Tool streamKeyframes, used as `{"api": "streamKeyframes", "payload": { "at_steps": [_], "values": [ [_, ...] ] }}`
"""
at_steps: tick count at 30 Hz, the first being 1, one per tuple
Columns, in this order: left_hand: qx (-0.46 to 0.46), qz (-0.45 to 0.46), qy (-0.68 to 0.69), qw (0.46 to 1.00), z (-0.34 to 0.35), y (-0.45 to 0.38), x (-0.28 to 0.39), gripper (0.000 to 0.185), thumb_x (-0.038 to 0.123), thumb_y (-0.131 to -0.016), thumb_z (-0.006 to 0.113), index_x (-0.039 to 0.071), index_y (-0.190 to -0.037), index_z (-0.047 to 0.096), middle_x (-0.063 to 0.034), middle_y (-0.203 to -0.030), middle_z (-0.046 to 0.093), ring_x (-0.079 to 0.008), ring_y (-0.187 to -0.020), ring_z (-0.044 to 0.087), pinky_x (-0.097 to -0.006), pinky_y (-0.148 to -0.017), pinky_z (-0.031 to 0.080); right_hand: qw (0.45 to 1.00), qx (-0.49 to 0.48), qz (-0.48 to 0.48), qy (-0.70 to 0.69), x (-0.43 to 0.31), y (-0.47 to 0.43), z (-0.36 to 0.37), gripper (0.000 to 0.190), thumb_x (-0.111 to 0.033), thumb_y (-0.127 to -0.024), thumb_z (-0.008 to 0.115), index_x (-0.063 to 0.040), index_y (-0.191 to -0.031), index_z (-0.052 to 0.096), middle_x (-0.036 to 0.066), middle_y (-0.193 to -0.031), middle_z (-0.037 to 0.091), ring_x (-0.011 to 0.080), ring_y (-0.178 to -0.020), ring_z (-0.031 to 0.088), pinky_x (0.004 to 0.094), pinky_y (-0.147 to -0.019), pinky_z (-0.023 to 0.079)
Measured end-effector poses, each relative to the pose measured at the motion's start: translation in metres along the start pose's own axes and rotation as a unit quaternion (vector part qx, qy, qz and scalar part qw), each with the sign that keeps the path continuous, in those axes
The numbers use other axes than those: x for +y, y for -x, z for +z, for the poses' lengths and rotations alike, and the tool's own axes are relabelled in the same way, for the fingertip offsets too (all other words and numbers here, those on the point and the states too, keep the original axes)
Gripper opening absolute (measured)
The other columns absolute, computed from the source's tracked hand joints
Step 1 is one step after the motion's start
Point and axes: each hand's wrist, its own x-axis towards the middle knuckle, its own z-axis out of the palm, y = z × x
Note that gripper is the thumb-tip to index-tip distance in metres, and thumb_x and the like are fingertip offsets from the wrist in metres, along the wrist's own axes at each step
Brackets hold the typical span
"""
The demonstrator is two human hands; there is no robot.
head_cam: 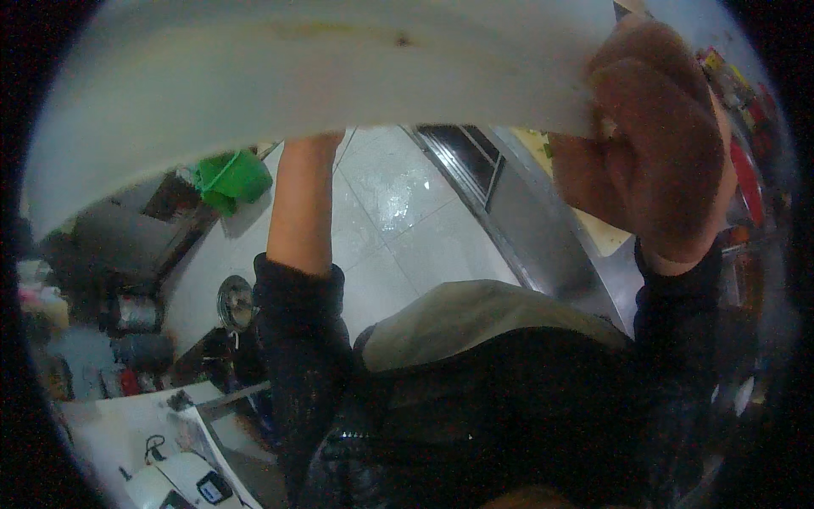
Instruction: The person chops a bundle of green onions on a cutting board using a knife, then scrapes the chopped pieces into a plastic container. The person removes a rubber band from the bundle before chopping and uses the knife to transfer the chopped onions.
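Observation:
A large pale, smooth object (356,83) with a curved lower edge and a small dark spot fills the top of the view, very near the camera. Its kind cannot be told. At its right end is my right hand (655,133), blurred and close, with fingers bent around the edge. My left forearm (302,210) reaches up and passes behind the object, which hides my left hand, so its hold cannot be seen. Both arms have dark sleeves. Below them is a greyish-beige cloth (483,318), probably an apron, over dark clothing.
Pale floor tiles (388,210) look wet and shiny. A metal-fronted counter (540,210) runs along the right, with a yellowish board (604,235) on it. Left are a green plastic item (235,178), a round metal object (235,302) and a white table (108,426) holding white devices.

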Motion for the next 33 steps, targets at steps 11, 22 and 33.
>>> {"api": "streamKeyframes", "payload": {
  "at_steps": [11, 22, 33],
  "values": [
    [-0.106, -0.005, -0.077, 0.991, -0.005, 0.015, -0.078, 0.012, 0.012, -0.076, 0.06, 0.003, -0.083, 0.063, 0.0008, -0.066, 0.056, -0.0075, -0.054, 0.043, -0.0237, -0.047, 0.032, 0.934, 0.102, 0.338, 0.043, -0.027, 0.016, 0.037, 0.023, -0.015, -0.066, 0.059, -0.007, -0.087, 0.052, 0.011, -0.07, 0.049, 0.0193, -0.054, 0.05, 0.0314, -0.054, 0.042],
    [-0.345, 0.414, -0.571, 0.619, 0.043, 0.226, -0.087, 0.076, 0.01, -0.068, 0.073, 0.004, -0.133, 0.034, -0.0204, -0.142, 0.024, -0.0367, -0.13, 0.026, -0.0474, -0.104, 0.027, 0.773, 0.144, 0.604, -0.133, -0.074, 0.23, -0.005, 0.018, 0.004, -0.057, 0.057, -0.005, -0.067, 0.044, -0.003, -0.062, 0.04, 0.0064, -0.059, 0.037, 0.0213, -0.051, 0.032],
    [0.108, -0.244, 0.136, 0.954, 0.046, 0.585, -0.148, 0.056, 0.036, -0.086, 0.055, 0.007, -0.128, 0.033, -0.016, -0.128, 0.041, -0.0319, -0.122, 0.035, -0.051, -0.103, 0.026, 0.747, 0.213, 0.61, -0.155, -0.159, 0.418, -0.292, 0.019, 0.004, -0.057, 0.058, -0.004, -0.064, 0.043, -0.004, -0.062, 0.04, 0.0062, -0.059, 0.036, 0.0221, -0.05, 0.032]
  ]
}}
